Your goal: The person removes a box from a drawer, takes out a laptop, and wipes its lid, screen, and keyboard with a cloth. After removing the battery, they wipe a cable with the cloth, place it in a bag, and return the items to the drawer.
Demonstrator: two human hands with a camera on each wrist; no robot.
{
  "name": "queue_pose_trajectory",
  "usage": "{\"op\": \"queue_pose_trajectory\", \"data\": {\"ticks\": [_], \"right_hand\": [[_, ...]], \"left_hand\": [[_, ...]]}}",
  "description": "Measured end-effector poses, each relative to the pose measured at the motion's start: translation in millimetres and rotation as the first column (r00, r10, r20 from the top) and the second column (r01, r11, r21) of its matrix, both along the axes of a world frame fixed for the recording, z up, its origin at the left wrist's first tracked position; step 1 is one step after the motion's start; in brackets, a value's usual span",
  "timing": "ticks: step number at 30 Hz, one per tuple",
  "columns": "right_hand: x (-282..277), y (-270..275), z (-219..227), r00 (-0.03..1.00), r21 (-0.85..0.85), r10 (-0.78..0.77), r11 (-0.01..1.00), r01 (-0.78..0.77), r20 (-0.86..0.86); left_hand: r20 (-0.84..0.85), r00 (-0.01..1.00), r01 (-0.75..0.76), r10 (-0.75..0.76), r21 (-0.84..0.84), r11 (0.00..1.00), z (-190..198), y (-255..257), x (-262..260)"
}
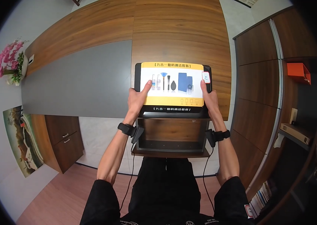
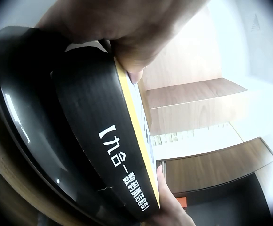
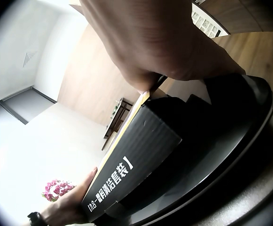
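Note:
A flat cardboard box [image 1: 173,99] lies face up in front of me, its yellow and white top printed with bottles, brushes, a blower and blue cloths. White lettering runs along its black side [image 2: 122,165]. Under it is a glossy black tray-like piece with rounded corners [image 3: 211,160], wider than the box. My left hand [image 1: 138,99] grips the left edge, thumb over the printed top. At the right edge my right hand [image 1: 210,100] grips in the same way, its thumb beside a small white label [image 1: 206,77]. The fingers of both hands are largely hidden.
Below the tabletop edge an open drawer [image 1: 171,145] sticks out toward me. The desk has a wooden part [image 1: 177,30] and a grey panel [image 1: 79,82]. Pink flowers [image 1: 10,60] stand at the far left; a cabinet [image 1: 258,86] with an orange box [image 1: 298,73] is on the right.

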State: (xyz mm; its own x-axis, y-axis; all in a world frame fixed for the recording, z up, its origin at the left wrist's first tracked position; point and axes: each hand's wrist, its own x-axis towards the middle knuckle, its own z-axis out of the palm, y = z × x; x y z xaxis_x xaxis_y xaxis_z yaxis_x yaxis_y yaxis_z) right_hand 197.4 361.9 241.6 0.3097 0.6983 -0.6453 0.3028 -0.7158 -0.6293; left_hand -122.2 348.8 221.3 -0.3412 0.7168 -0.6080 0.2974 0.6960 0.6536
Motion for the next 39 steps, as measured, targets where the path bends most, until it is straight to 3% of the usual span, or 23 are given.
{"op": "queue_pose_trajectory", "data": {"ticks": [6,9,18,21,24,29,33,39], "right_hand": [[9,-1,-16,1.0,-0.021,0.023,1.0,-0.023,-0.01],[11,0,-25,0.999,-0.033,0.015,0.999,-0.014,0.031],[15,-2,-25,0.999,0.012,0.036,0.999,-0.036,0.014],[3,-3,-1,0.996,0.008,0.004,1.0,-0.005,0.087],[2,-3,1,0.99,0.026,0.023,0.999,-0.027,0.142],[-3,-4,20,0.989,0.068,0.083,0.993,-0.091,0.121],[0,-4,16,0.984,0.073,0.098,0.991,-0.11,0.151],[2,-10,-2,0.995,0.096,0.036,0.994,-0.045,0.09]], "left_hand": [[0.037,0.999,0.035,-0.034,-0.04,0.999,-13,0,-5],[-0.034,0.999,-0.01,0.01,-0.015,1.0,4,1,3],[-0.104,0.994,0.035,-0.041,-0.052,0.998,9,3,0],[-0.028,0.999,0.03,-0.032,-0.071,0.997,-2,4,-5],[-0.082,0.996,0.036,-0.041,-0.066,0.997,-8,3,-5],[-0.09,0.995,0.043,-0.045,-0.025,0.999,16,2,0],[-0.14,0.989,0.055,-0.053,0.01,0.998,8,1,0],[-0.228,0.972,0.075,-0.062,0.05,0.996,-1,-4,2]]}}
